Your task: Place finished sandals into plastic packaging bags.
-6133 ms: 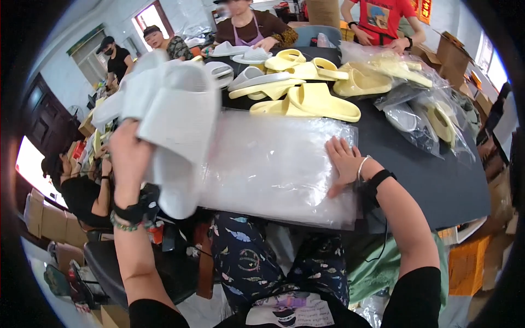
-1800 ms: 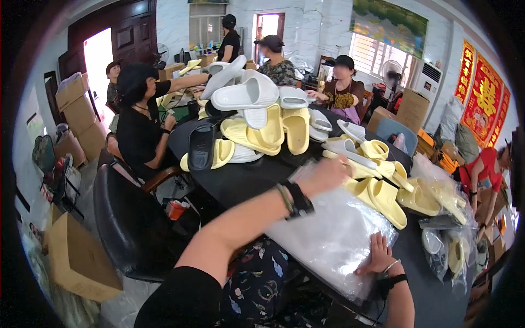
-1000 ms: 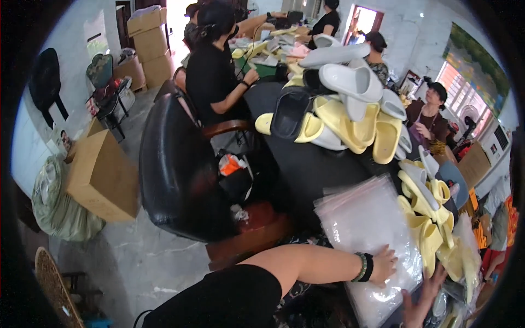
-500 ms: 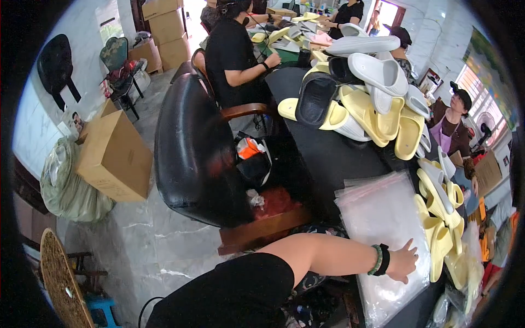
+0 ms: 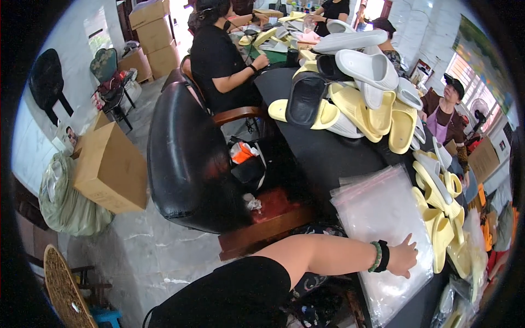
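Observation:
My left hand (image 5: 402,259), with a bead bracelet and a dark band on the wrist, rests on a stack of clear plastic bags (image 5: 383,213). Its fingers are spread over the upper bag and hold nothing. Right beside the fingertips, yellow slide sandals (image 5: 439,232) lie in a row along the bags' far side. A larger heap of slides is further up the black table (image 5: 350,158), with a grey slide (image 5: 367,69), a black slide (image 5: 308,98) and a yellow slide (image 5: 403,128) among them. My right hand is out of the picture.
A black leather chair (image 5: 188,153) with wooden arms stands left of the table. Cardboard boxes (image 5: 112,167) and a stuffed green sack (image 5: 71,197) sit on the floor. One person in black (image 5: 219,60) sits at the table's far side; another in an apron (image 5: 443,117) is across it.
The whole view has shifted slightly, with the table and slides now a little further left. My left hand stays spread on the bags.

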Demonstrator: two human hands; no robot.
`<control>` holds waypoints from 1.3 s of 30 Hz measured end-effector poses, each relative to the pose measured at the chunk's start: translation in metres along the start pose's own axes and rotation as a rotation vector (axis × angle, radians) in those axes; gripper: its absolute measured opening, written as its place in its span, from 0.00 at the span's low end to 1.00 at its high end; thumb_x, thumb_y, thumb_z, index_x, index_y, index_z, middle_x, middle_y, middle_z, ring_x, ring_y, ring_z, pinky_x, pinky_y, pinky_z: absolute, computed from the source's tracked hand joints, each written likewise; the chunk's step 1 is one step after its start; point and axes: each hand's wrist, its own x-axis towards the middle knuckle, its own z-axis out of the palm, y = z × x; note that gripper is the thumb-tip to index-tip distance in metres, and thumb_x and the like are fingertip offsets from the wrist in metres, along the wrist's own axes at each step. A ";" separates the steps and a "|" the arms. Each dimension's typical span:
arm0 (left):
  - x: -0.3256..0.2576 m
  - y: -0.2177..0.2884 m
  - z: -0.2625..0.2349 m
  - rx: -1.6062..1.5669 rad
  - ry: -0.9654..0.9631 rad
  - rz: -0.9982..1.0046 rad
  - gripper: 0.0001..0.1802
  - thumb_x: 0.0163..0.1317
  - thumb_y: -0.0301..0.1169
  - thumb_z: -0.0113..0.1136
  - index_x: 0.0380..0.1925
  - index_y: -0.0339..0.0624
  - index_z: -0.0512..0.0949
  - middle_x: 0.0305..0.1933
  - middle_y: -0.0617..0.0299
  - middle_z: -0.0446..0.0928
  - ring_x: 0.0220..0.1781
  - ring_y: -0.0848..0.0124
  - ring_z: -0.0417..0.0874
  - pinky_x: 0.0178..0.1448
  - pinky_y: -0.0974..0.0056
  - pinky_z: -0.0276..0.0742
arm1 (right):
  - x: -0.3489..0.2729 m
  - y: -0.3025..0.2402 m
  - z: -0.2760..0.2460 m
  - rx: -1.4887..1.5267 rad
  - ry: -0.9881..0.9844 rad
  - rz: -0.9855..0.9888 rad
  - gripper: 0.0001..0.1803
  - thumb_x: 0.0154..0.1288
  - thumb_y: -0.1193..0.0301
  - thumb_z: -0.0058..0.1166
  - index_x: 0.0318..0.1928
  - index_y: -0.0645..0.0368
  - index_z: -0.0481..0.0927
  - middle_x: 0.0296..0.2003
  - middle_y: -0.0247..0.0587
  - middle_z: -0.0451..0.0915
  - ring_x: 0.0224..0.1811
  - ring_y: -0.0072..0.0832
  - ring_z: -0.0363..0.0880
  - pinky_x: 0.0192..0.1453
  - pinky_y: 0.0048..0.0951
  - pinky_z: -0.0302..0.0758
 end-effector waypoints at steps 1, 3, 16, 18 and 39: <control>0.000 0.001 -0.001 -0.006 0.004 -0.006 0.28 0.58 0.51 0.62 0.40 0.33 0.83 0.55 0.37 0.73 0.69 0.40 0.63 0.72 0.27 0.45 | -0.002 0.001 -0.003 -0.009 0.014 0.006 0.49 0.62 0.41 0.56 0.73 0.56 0.55 0.71 0.51 0.59 0.71 0.49 0.60 0.71 0.53 0.57; 0.001 0.003 -0.001 -0.010 0.005 0.000 0.27 0.58 0.51 0.62 0.39 0.33 0.83 0.55 0.37 0.73 0.69 0.40 0.63 0.72 0.27 0.45 | -0.005 0.002 -0.007 -0.029 0.037 0.017 0.49 0.62 0.41 0.56 0.73 0.56 0.55 0.71 0.51 0.59 0.71 0.49 0.60 0.71 0.52 0.57; 0.000 0.003 0.004 0.026 -0.014 0.003 0.29 0.59 0.51 0.62 0.42 0.32 0.81 0.55 0.36 0.72 0.70 0.40 0.62 0.72 0.27 0.46 | -0.020 0.002 -0.019 -0.099 0.138 0.070 0.50 0.61 0.40 0.56 0.73 0.56 0.53 0.71 0.53 0.58 0.71 0.50 0.60 0.69 0.51 0.58; 0.000 0.004 0.003 0.030 -0.016 0.007 0.29 0.59 0.51 0.62 0.42 0.32 0.81 0.56 0.36 0.72 0.70 0.40 0.62 0.72 0.27 0.46 | -0.021 0.003 -0.021 -0.106 0.145 0.075 0.50 0.61 0.40 0.56 0.73 0.56 0.53 0.71 0.53 0.58 0.71 0.50 0.61 0.69 0.51 0.58; -0.003 0.002 0.001 0.060 -0.017 0.012 0.29 0.58 0.51 0.62 0.43 0.32 0.80 0.58 0.36 0.71 0.69 0.40 0.64 0.72 0.28 0.48 | -0.033 0.000 -0.022 -0.138 0.240 0.107 0.52 0.61 0.39 0.56 0.74 0.55 0.49 0.71 0.55 0.58 0.70 0.50 0.61 0.67 0.49 0.60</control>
